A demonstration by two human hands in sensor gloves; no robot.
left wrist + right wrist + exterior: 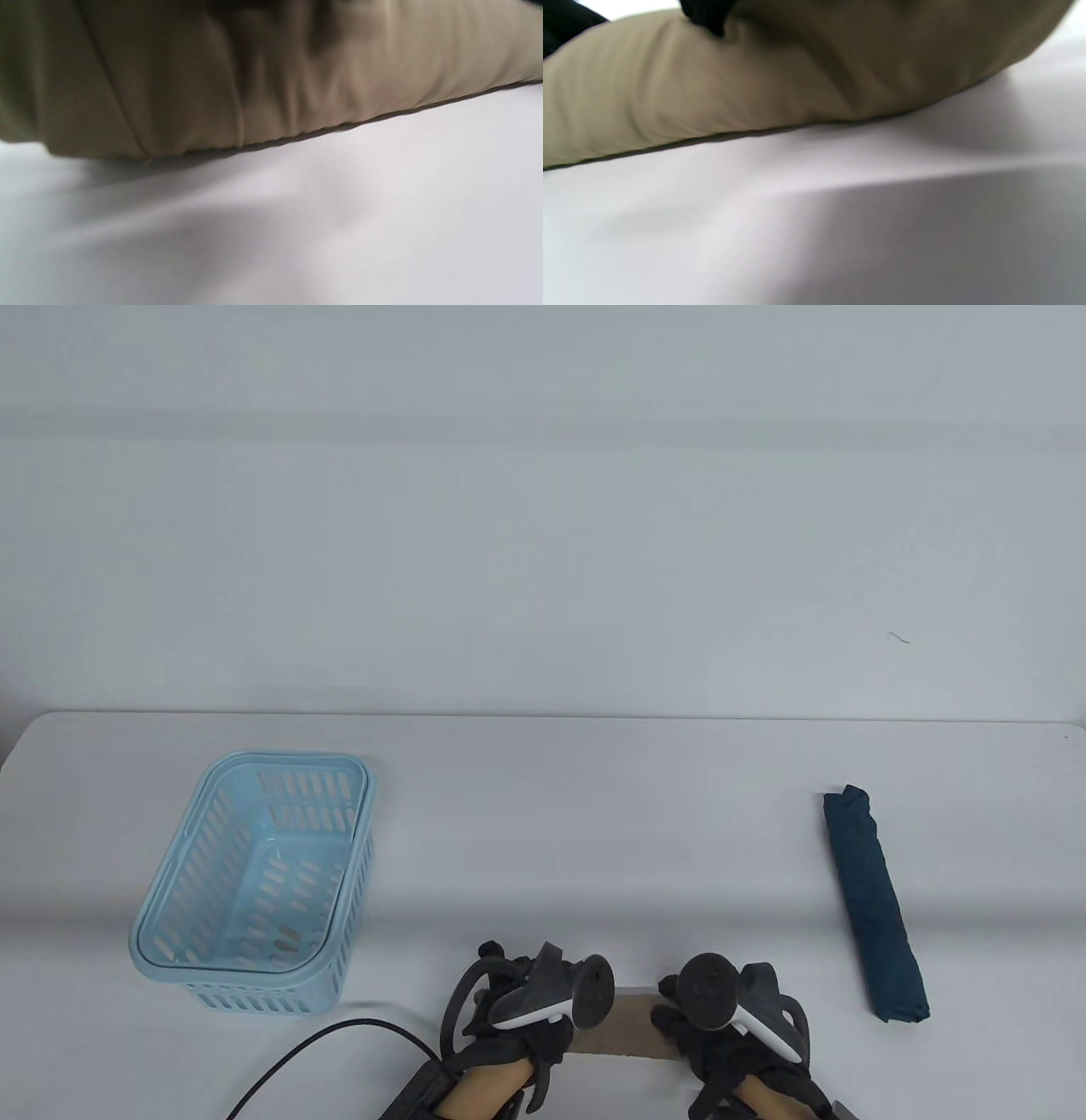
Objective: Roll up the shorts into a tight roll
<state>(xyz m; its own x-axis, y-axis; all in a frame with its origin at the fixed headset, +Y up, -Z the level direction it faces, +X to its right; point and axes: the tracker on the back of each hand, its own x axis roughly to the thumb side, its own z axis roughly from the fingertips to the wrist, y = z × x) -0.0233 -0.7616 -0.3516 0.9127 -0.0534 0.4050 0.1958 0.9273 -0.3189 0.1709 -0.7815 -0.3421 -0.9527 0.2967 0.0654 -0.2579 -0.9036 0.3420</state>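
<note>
Tan shorts (624, 1027) lie rolled into a thick tube near the table's front edge, mostly hidden by my hands. My left hand (517, 1027) rests on the roll's left end and my right hand (721, 1035) on its right end. The wrist views show the tan roll lying on the white table, filling the top of the left wrist view (254, 76) and of the right wrist view (780, 72). A black gloved fingertip (706, 15) presses on the roll's top in the right wrist view. How tightly the fingers close around the roll is hidden.
A light blue slotted plastic basket (174, 899) stands at the left. A dark teal rolled garment (874, 903) lies at the right. A black cable (314, 1052) runs along the front edge left of my left hand.
</note>
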